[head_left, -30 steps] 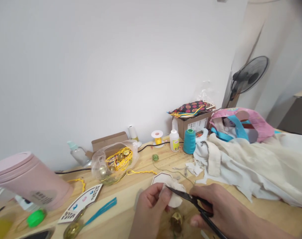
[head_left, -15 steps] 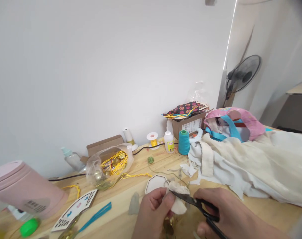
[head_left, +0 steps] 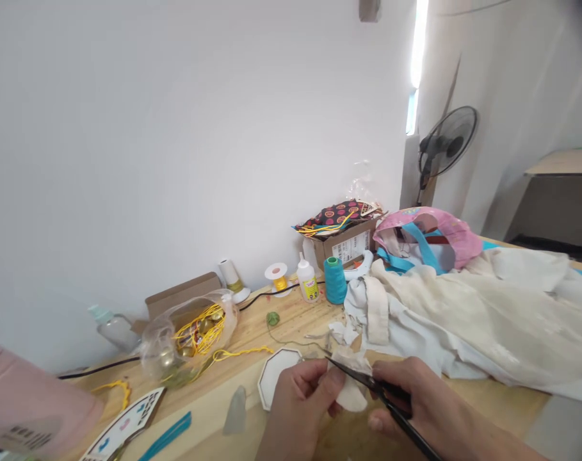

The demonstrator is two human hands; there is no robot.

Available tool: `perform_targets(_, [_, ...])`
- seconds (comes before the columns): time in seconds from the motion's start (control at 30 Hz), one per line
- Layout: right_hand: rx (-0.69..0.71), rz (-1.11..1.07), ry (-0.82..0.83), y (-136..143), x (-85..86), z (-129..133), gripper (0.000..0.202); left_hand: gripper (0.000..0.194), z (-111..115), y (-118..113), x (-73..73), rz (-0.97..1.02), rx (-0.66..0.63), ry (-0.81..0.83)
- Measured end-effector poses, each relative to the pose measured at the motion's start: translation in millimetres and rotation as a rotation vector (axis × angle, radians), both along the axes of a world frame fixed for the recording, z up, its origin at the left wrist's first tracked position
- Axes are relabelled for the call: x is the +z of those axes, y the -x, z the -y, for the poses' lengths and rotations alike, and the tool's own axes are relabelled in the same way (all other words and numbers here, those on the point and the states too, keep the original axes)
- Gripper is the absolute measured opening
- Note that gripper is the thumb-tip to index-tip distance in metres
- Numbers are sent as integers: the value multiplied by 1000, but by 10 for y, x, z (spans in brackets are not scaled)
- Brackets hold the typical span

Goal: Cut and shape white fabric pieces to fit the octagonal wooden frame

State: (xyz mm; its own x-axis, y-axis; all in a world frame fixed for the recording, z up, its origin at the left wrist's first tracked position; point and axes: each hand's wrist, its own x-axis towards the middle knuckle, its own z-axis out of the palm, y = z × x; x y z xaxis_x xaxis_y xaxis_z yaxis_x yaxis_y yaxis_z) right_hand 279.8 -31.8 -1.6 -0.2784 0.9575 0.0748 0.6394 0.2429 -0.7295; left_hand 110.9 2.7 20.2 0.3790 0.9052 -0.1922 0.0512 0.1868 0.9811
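Observation:
A small piece of cream cloth (head_left: 352, 390) is pinched between the thumb and fingers of my left hand (head_left: 303, 397). My right hand (head_left: 420, 400) grips black scissors (head_left: 389, 404), whose blades lie across the cloth and point left toward my left fingertips. The white octagonal plaque (head_left: 275, 371) with a dark edge lies just behind my left hand. Scraps of white cloth (head_left: 343, 334) sit beyond the scissor tips, and a thin green cord runs from a small green ball (head_left: 272, 318) toward the held cloth.
Draped cream cloth (head_left: 483, 307) covers the table's right side. Behind stand a teal thread cone (head_left: 335, 282), a glue bottle (head_left: 308, 282), a yellow spool (head_left: 277, 278) and a full cardboard box (head_left: 351, 246). At left are a plastic bag (head_left: 189, 339) and a pink container (head_left: 36, 403).
The view has shifted to the right, so the table things appear farther left. Both hands still hold the cloth and scissors, and the scissor blades look closer together over the cloth.

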Motion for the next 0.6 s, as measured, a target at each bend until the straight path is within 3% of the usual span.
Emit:
perform_targets(0.27, [-70, 73, 82, -184, 52, -3, 34, 22, -110, -140, 55, -2, -84, -15])
perform_targets(0.6, [43, -3, 24, -215, 132, -6, 37, 17, -169, -107, 35, 12, -23, 6])
